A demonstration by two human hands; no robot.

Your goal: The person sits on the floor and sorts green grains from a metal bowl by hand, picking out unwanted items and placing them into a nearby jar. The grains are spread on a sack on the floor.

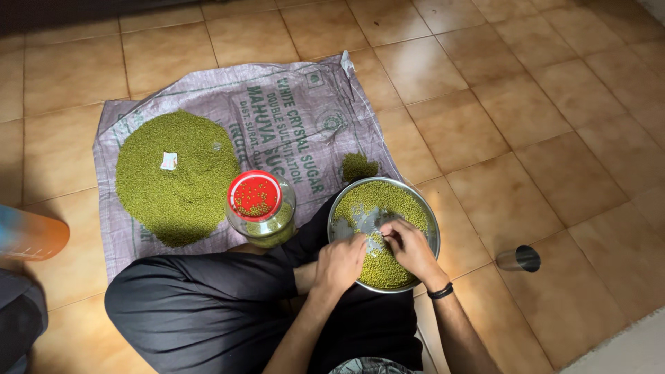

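A round steel plate [428, 216] rests on my lap, partly covered with small green beans [395, 199]. My left hand [341, 263] lies over the near left part of the plate, fingers curled on the beans. My right hand [409, 246] is beside it, fingertips pinched among the beans; whether it grips any is too small to tell. A black band circles my right wrist. A clear jar [262, 209] with a red lid stands left of the plate, some beans lying on its lid.
A woven sack [298, 104] is spread on the tiled floor, carrying a large round heap of green beans [176, 176] and a small heap [359, 166]. A steel tumbler [519, 258] lies on its side at right. An orange object [31, 235] is at the left edge.
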